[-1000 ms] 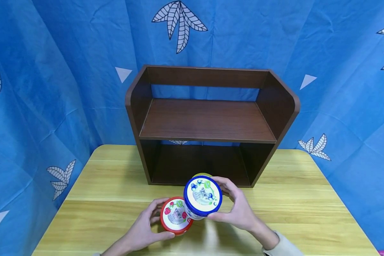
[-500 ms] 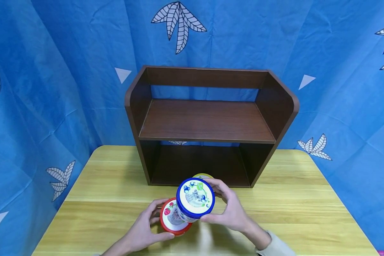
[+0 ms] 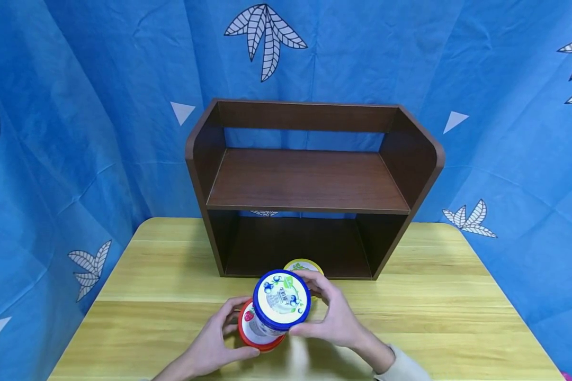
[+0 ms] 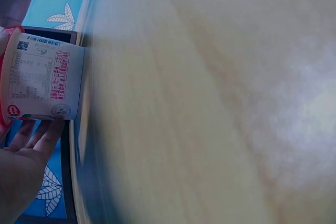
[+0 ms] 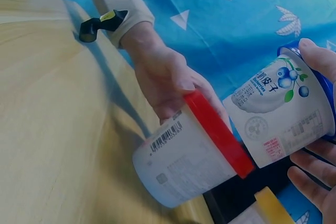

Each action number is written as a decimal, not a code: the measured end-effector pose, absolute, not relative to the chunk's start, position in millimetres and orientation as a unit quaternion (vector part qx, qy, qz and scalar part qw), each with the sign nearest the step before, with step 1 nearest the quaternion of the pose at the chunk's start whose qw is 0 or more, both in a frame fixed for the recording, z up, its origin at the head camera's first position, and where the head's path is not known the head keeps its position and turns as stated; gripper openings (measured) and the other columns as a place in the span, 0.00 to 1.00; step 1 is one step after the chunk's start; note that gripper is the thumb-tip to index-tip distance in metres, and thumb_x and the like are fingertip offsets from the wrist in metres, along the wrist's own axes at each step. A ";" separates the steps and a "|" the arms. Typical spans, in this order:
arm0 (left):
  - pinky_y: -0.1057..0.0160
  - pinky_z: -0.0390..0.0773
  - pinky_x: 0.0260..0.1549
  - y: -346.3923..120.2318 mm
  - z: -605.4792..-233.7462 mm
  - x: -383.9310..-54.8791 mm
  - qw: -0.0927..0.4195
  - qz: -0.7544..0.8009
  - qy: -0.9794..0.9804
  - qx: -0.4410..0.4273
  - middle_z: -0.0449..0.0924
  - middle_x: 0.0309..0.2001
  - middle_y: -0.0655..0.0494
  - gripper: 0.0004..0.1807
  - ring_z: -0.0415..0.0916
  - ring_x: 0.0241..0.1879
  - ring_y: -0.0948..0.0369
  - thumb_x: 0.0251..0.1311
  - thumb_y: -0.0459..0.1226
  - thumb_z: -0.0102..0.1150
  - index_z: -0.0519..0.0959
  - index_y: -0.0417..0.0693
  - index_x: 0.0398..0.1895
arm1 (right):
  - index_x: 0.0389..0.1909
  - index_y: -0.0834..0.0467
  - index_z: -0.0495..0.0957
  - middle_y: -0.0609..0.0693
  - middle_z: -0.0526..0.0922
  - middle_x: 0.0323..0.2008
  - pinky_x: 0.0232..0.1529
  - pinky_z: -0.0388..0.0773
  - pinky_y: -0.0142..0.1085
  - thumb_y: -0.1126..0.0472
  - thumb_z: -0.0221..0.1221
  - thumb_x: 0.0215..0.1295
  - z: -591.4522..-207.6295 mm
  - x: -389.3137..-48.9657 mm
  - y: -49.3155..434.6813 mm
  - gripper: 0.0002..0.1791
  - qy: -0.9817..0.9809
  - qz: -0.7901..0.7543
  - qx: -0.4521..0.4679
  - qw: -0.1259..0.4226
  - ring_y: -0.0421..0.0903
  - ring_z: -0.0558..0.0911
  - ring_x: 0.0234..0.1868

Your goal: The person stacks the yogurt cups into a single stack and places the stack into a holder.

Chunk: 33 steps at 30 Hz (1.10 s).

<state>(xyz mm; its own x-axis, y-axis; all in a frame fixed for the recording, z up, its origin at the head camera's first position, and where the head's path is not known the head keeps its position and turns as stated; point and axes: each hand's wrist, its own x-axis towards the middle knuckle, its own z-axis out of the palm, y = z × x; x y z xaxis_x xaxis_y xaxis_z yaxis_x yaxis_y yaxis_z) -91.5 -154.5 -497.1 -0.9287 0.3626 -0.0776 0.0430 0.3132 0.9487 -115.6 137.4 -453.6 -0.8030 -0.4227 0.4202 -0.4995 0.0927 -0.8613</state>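
My left hand (image 3: 214,338) grips a white tub with a red lid (image 3: 252,334) showing a strawberry print, near the front of the table. Fingers lie on one side of this tub and the thumb on the other. In my right hand (image 3: 336,317) is a second white tub, blue-lidded (image 3: 282,298) with blueberries on its label (image 5: 286,82), held by thumb and fingers. It overlaps the red-lidded tub in the head view. In the right wrist view its bottom corner comes right at the red lid, and both tubs lean. A yellow-lidded tub (image 3: 302,264) stands behind, partly hidden.
A dark brown two-tier shelf (image 3: 310,180) stands at the back of the wooden table (image 3: 457,307). Blue cloth (image 3: 100,159) with white leaf prints hangs behind and at the sides. The yellow-lidded tub is close to the shelf's lower front edge.
My right hand has moved left and slightly toward me with the blue-lidded tub, covering more of the red lid and exposing more of the yellow one. My left hand has hardly moved.
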 end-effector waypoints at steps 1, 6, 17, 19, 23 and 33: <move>0.71 0.83 0.60 -154.6 -497.3 -91.7 0.140 0.572 0.798 0.127 0.75 0.69 0.47 0.50 0.78 0.64 0.59 0.50 0.42 0.84 0.64 0.54 0.76 | 0.72 0.52 0.71 0.55 0.86 0.58 0.58 0.85 0.39 0.51 0.80 0.55 -454.0 -115.9 136.4 0.45 -0.737 0.597 0.314 0.032 0.39 0.84 0.57; 0.72 0.82 0.60 -154.7 -497.2 -92.1 0.143 0.570 0.800 0.124 0.75 0.69 0.46 0.51 0.77 0.66 0.52 0.49 0.42 0.84 0.64 0.52 0.76 | 0.72 0.52 0.70 0.56 0.86 0.58 0.57 0.84 0.37 0.49 0.80 0.55 -456.8 -117.5 133.0 0.45 -0.734 0.597 0.322 0.031 0.39 0.84 0.57; 0.78 0.80 0.58 -154.8 -495.9 -91.9 0.152 0.577 0.794 0.116 0.73 0.70 0.42 0.52 0.74 0.69 0.42 0.49 0.42 0.84 0.63 0.48 0.76 | 0.73 0.51 0.70 0.54 0.86 0.59 0.57 0.84 0.38 0.46 0.78 0.58 -456.9 -118.2 129.4 0.44 -0.735 0.597 0.321 0.023 0.39 0.83 0.58; 0.79 0.79 0.58 -154.9 -495.8 -92.2 0.154 0.577 0.794 0.115 0.73 0.70 0.41 0.52 0.73 0.69 0.42 0.49 0.42 0.84 0.63 0.47 0.76 | 0.73 0.51 0.70 0.54 0.86 0.59 0.57 0.84 0.39 0.46 0.77 0.58 -457.1 -118.5 128.6 0.44 -0.732 0.599 0.323 0.022 0.40 0.83 0.58; 0.80 0.78 0.57 -155.0 -496.2 -92.4 0.154 0.577 0.794 0.115 0.73 0.70 0.41 0.52 0.73 0.70 0.42 0.49 0.43 0.84 0.63 0.47 0.76 | 0.73 0.51 0.70 0.54 0.86 0.60 0.57 0.84 0.39 0.46 0.77 0.58 -457.2 -118.4 127.2 0.44 -0.732 0.601 0.321 0.017 0.39 0.83 0.58; 0.79 0.79 0.57 -155.4 -498.0 -92.5 0.151 0.578 0.794 0.116 0.74 0.70 0.42 0.51 0.74 0.69 0.42 0.50 0.43 0.84 0.64 0.48 0.75 | 0.73 0.51 0.70 0.53 0.86 0.59 0.56 0.85 0.40 0.43 0.76 0.58 -454.5 -117.7 125.4 0.44 -0.738 0.595 0.318 0.017 0.39 0.83 0.57</move>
<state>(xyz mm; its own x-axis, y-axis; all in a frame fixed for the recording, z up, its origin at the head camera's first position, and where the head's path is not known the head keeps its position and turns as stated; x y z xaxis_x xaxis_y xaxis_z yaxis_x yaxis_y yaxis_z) -92.5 -155.4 -498.0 -0.9272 0.3593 -0.1061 0.0094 0.3056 0.9521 -117.7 125.4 -454.5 -0.7976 -0.4489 0.4029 -0.4888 0.0895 -0.8678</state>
